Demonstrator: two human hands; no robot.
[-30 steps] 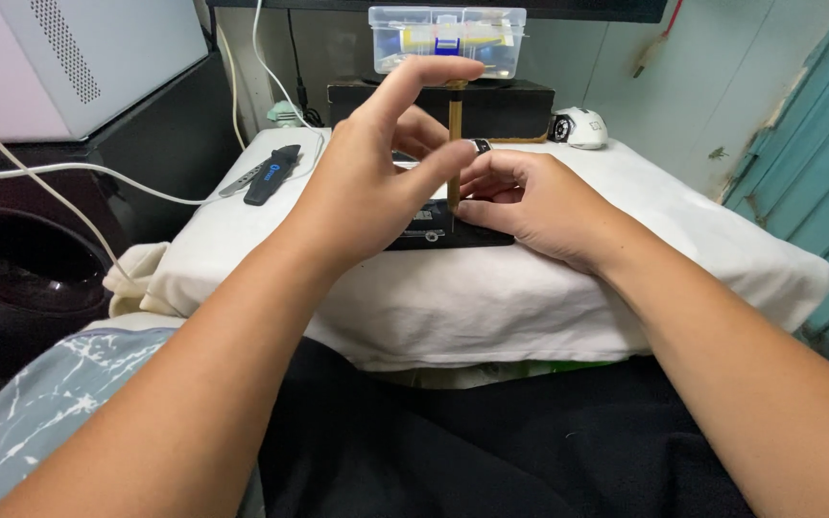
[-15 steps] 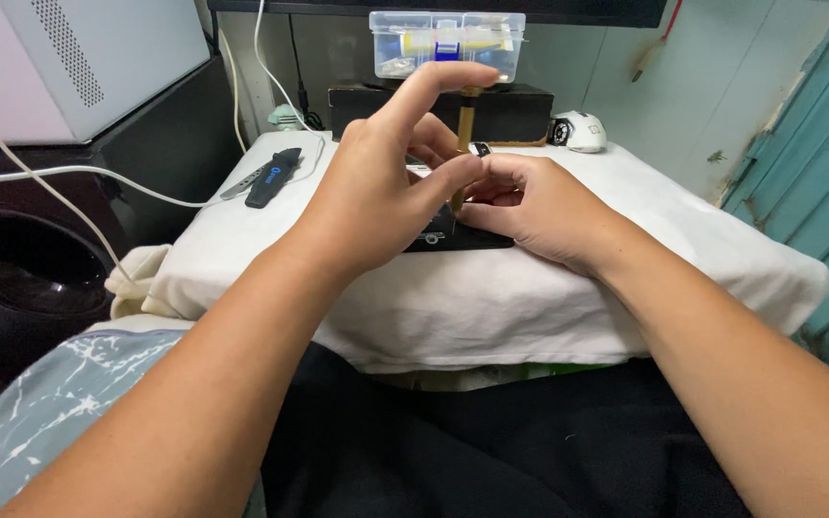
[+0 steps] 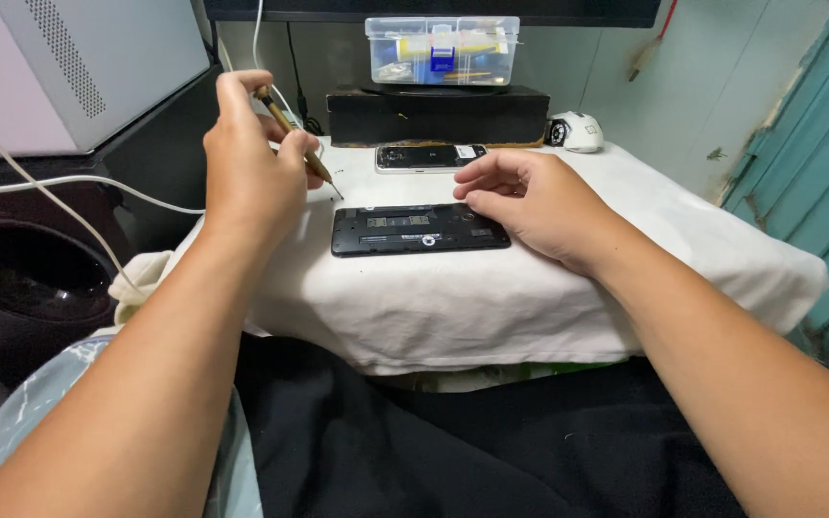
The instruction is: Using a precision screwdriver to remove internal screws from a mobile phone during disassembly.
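Opened phone body (image 3: 420, 230), black, back cover off, lies flat on white cloth (image 3: 453, 307) covering a small table; 1 landmark for everything below. Nearest camera: dark fabric (image 3: 414, 441) below cloth edge. Right hand (image 3: 530, 197) rests at phone's right end, fingers loosely curled, fingertips touching or just over its top-right corner, nothing gripped. Left hand (image 3: 256, 158) raised left of phone, closed in a pinch on a thin screwdriver (image 3: 297, 144), tip pointing down-right toward phone's upper-left corner, not touching. Behind phone: a 2nd phone part (image 3: 431, 156), flat, dark. Further behind: black box (image 3: 438, 115), clear plastic parts case (image 3: 441, 48) on top. White mouse (image 3: 576, 131) behind-right of phone. White cable (image 3: 69, 182) runs left of phone.

Risks, judged: any loose screws could roll into cloth folds and get lost, soft surface hides them. Driver tip could slip and scratch exposed board if phone isn't pinned harder. Left wrist unsupported, so aim may wobble. Cloth may slide under pressure.
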